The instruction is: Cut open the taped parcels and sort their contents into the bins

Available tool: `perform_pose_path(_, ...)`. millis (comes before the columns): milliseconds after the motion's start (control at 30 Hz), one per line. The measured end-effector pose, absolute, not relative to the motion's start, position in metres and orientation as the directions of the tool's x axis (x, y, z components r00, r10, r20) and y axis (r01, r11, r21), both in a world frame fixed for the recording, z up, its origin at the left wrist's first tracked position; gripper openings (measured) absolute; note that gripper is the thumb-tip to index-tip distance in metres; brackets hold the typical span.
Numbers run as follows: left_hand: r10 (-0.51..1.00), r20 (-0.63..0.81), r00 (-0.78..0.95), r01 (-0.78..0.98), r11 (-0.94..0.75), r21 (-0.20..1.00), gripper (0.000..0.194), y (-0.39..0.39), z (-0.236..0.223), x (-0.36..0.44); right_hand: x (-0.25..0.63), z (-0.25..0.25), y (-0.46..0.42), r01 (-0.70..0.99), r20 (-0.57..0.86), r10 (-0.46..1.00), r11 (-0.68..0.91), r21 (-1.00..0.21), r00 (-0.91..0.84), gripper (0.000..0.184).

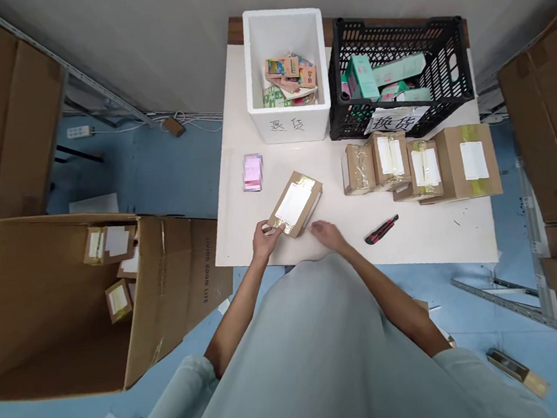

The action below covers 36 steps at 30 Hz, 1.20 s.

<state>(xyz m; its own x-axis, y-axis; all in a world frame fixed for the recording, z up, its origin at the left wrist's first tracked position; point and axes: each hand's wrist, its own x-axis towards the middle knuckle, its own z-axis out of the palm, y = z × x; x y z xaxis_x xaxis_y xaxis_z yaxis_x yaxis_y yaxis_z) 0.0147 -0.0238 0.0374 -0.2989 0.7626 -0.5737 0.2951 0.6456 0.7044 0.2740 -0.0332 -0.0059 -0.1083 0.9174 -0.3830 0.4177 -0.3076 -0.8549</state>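
A small taped cardboard box (308, 184) with a white label lies at a slant on the white table, near its front edge. My left hand (265, 241) grips the box's near left corner, thumb over the top by the tape and fingers along the left side. Just right of the box's near end is my right hand (329, 235), its fingers loosely bent towards the carton and nothing visible in them. Whether those fingertips touch the cardboard I cannot tell. A red and black utility knife (381, 230) lies further right, blade end pointing away from me.
Behind stand a white foam bin (292, 125) of small colourful packets and a black crate (401, 118) of green boxes. Several taped parcels (392, 159) line the right side; a blurred pink item (253, 173) lies left. A large open carton (165, 275) holding parcels flanks the table (241, 233).
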Motion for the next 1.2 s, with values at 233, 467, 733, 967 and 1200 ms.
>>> perform_pose_path(233,0.781,-0.617,-0.095,0.171,0.623,0.763,0.086,-0.023,0.030,-0.022,0.314,0.003,0.021,0.498,-0.331,0.938,-0.335,-0.800,0.099,0.071)
perform_pose_path(467,0.768,-0.640,0.027,0.122,0.633,0.765,0.070,-0.036,0.023,-0.037,0.297,0.013,-0.073,0.415,-0.401,0.904,-0.424,-0.805,0.146,0.068)
perform_pose_path(733,0.745,-0.461,0.481,0.143,0.452,0.880,0.126,-0.059,0.029,-0.071,0.252,0.009,-0.162,0.212,-0.446,0.840,-0.518,-0.829,0.309,0.075)
perform_pose_path(967,0.830,-0.536,0.156,0.232,0.497,0.836,0.064,-0.043,0.019,-0.059,0.268,0.014,-0.139,0.210,-0.374,0.868,-0.452,-0.867,0.326,0.068)
perform_pose_path(1200,0.798,-0.592,0.110,0.227,0.560,0.797,0.047,-0.046,0.008,-0.043,0.281,-0.005,-0.111,0.288,-0.450,0.851,-0.518,-0.805,0.272,0.055)
